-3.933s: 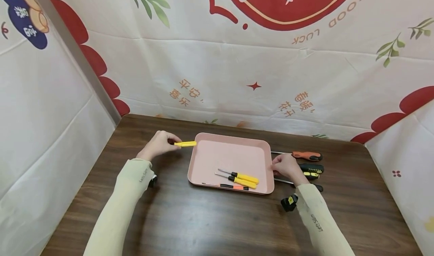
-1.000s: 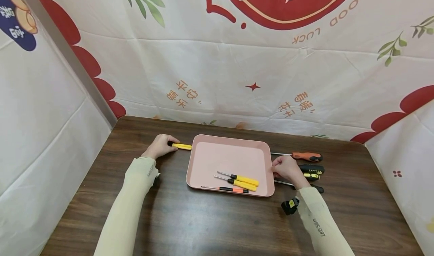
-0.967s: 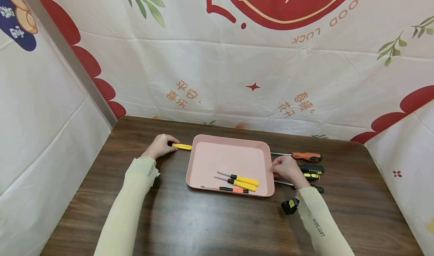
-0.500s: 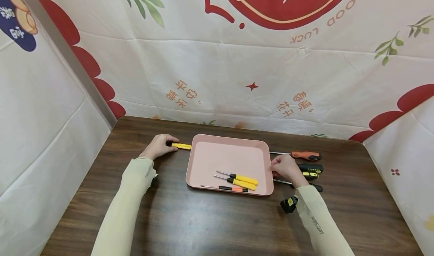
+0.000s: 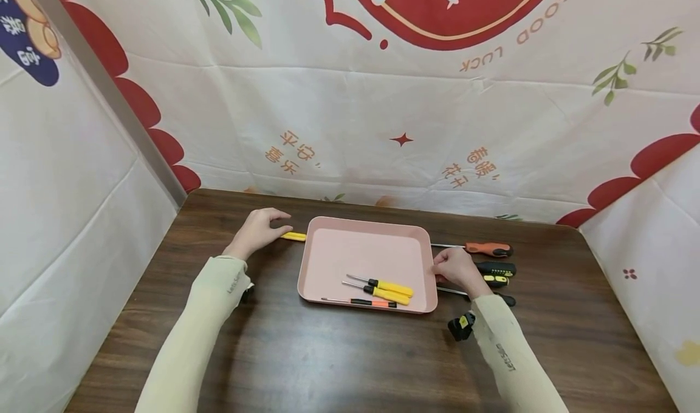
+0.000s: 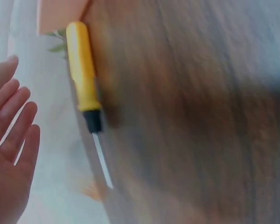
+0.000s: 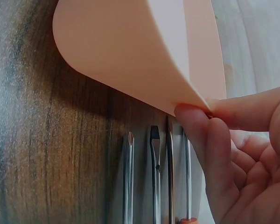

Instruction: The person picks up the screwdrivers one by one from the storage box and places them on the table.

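My left hand (image 5: 257, 234) is just left of the tray, fingers extended and spread apart. By its fingertips, a yellow-handled screwdriver (image 5: 295, 236) lies on the table with its handle end close to the tray's left side. The left wrist view shows a gap between this hand and the screwdriver's handle (image 6: 82, 70). With thumb and fingers, my right hand (image 5: 458, 270) pinches the right rim of the pink tray (image 5: 361, 249). Inside the tray lie two yellow-handled screwdrivers (image 5: 391, 290) and a slim black-and-orange screwdriver (image 5: 374, 303), along the near side.
Several larger screwdrivers lie right of the tray, among them an orange-handled one (image 5: 488, 249) and a black-handled one (image 5: 496, 269). My right hand partly covers them; their metal shafts (image 7: 155, 177) point at the tray. A printed cloth (image 5: 355, 115) hangs behind the wooden table (image 5: 350, 364).
Earlier my left hand held the yellow screwdriver up by the tray's left rim, then lowered it to the table. Now it has let go and lifted slightly. My right hand keeps its pinch.
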The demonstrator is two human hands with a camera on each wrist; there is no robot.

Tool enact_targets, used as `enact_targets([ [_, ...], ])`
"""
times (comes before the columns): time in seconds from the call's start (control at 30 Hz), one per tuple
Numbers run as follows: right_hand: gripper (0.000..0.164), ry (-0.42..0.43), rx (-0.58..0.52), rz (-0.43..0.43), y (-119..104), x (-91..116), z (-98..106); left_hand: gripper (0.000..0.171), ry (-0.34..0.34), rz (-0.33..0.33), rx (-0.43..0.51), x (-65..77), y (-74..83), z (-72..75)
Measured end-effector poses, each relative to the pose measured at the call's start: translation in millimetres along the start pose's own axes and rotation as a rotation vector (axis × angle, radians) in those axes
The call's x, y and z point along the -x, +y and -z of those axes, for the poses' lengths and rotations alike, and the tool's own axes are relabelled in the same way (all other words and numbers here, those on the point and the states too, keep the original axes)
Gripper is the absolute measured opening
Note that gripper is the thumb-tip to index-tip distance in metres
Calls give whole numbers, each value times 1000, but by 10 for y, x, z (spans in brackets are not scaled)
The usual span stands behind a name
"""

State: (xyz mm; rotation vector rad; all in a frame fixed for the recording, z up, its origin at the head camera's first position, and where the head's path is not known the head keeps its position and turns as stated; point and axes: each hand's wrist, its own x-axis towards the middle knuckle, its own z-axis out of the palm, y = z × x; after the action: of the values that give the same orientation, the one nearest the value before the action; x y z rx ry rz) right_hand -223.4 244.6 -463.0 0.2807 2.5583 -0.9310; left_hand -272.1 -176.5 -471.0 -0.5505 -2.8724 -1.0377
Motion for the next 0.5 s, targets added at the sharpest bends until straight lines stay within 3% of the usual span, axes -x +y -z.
enact_targets([
  [0.2,11,12,4,8,6,7,6,30,35,-24,-4,-36,282,-23],
  [0.5,9,13,6,22,21,-9,6,27,68,-152,-53,-93,711,-134],
])
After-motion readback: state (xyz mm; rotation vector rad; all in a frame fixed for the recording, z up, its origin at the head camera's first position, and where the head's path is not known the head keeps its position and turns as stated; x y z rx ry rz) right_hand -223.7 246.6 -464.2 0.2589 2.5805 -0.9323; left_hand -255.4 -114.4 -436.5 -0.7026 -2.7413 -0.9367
